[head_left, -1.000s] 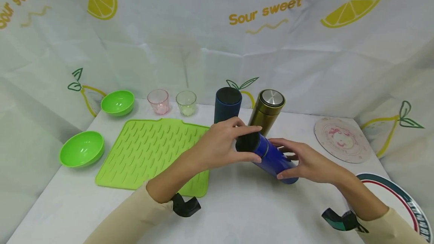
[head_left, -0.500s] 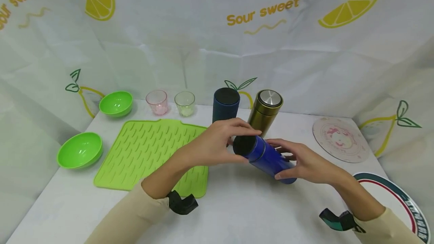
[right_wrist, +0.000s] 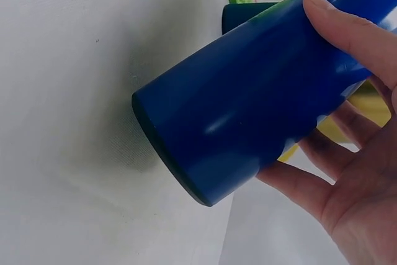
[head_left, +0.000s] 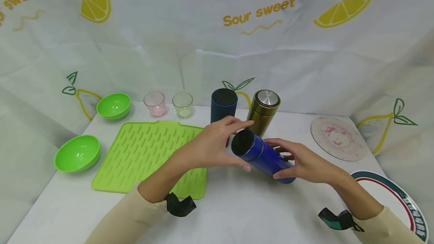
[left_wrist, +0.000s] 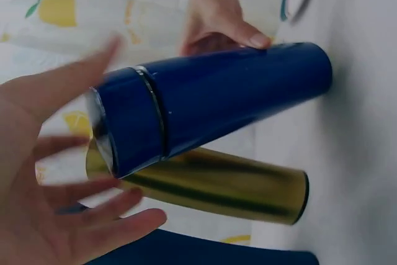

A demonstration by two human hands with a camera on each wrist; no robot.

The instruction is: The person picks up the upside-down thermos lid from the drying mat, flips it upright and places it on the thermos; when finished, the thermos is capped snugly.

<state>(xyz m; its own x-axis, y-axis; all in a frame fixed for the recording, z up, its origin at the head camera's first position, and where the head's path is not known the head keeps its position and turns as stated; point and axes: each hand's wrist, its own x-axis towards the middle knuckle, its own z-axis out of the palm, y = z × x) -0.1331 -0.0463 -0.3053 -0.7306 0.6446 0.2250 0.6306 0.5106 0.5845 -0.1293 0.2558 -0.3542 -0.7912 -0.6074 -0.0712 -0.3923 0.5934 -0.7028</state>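
A blue thermos flask [head_left: 272, 162] leans over the white table, its dark-topped lid end raised toward the left. My right hand [head_left: 301, 160] grips its lower half, thumb on the near side and fingers on the far side, as the right wrist view shows too. Around the lid my left hand [head_left: 215, 144] is spread wide, thumb below and fingers above. In the left wrist view, gaps show between those fingers [left_wrist: 124, 234] and the lid [left_wrist: 127, 122]. Behind the blue flask stands a gold thermos flask [head_left: 260, 120] with a silver lid, beside a dark navy flask [head_left: 223, 104] partly hidden by my left hand.
A green ridged mat [head_left: 149, 153] lies left of the hands. Two green bowls [head_left: 77, 153], a pink glass [head_left: 155, 104] and a greenish glass [head_left: 183, 105] stand beyond it. To the right are a round pink-patterned mat [head_left: 339, 138] and a white round plate-like piece [head_left: 379, 193].
My left fingers and thumb have opened wider around the lid and drawn off it slightly. The right hand keeps its grip on the tilted blue thermos flask, nearly unmoved.
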